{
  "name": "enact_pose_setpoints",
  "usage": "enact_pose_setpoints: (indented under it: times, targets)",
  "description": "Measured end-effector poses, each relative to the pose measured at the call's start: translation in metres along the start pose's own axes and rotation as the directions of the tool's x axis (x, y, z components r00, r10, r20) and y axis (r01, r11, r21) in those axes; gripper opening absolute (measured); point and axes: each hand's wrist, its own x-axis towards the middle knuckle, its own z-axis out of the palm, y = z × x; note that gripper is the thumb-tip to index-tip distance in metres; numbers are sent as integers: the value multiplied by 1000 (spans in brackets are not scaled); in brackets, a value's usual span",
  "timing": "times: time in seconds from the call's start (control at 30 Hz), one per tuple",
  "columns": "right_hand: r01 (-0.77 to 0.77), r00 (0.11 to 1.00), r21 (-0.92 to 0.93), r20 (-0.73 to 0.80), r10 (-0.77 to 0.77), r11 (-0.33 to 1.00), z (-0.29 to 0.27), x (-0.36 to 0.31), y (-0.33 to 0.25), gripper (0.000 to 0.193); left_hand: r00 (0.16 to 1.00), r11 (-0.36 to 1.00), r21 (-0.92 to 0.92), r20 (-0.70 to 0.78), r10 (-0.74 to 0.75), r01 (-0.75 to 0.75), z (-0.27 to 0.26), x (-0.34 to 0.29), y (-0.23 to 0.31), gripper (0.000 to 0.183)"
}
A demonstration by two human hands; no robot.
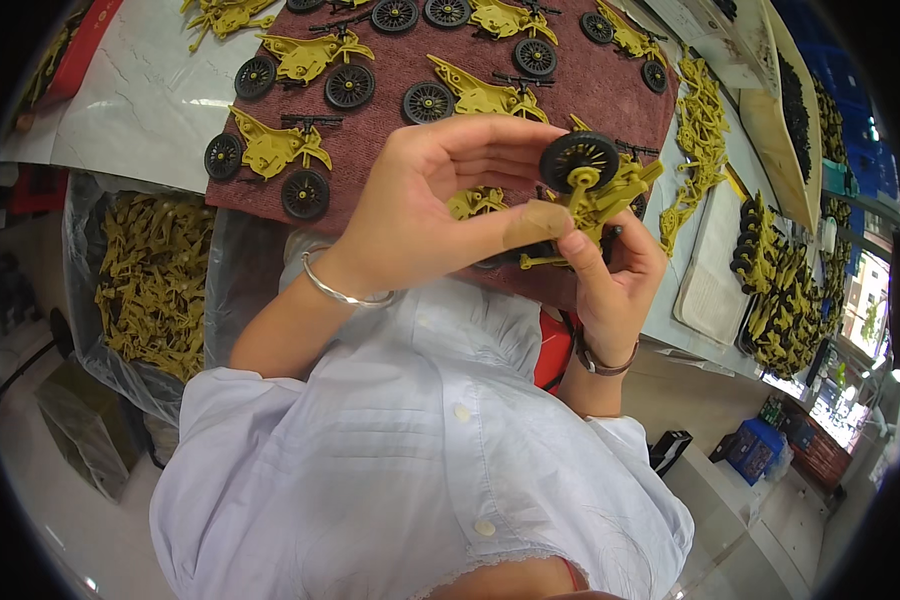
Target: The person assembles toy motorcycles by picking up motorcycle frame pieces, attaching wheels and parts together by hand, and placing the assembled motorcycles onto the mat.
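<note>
Over the front edge of a maroon cloth I hold a yellow toy motorcycle in both hands. One black spoked wheel sits on it, facing up. My left hand is closed around the toy's left side, its fingers behind the wheel and its taped thumb on the yellow frame. From below, my right hand pinches the frame between thumb and fingers. Part of the toy's far side is hidden by my fingers. Several similar toy motorcycles with black wheels and handlebars lie on the cloth beyond my hands.
A plastic-lined bin full of yellow parts stands at the left, below table level. To the right lie a pile of yellow frames, a white tray and a heap of yellow-and-black toys. A red box stands far left.
</note>
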Motion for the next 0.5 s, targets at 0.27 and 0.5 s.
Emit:
enact_pose_setpoints:
  times: [0.27,0.5]
  targets:
    - [192,980,-228,93,-175,955,0,2,-12,27,984,957,271,169,57,-102,-8,0,5,27]
    - [254,963,-468,208,-174,847,-4,4,-25,29,965,933,348,261,-4,-91,-6,9,13,39]
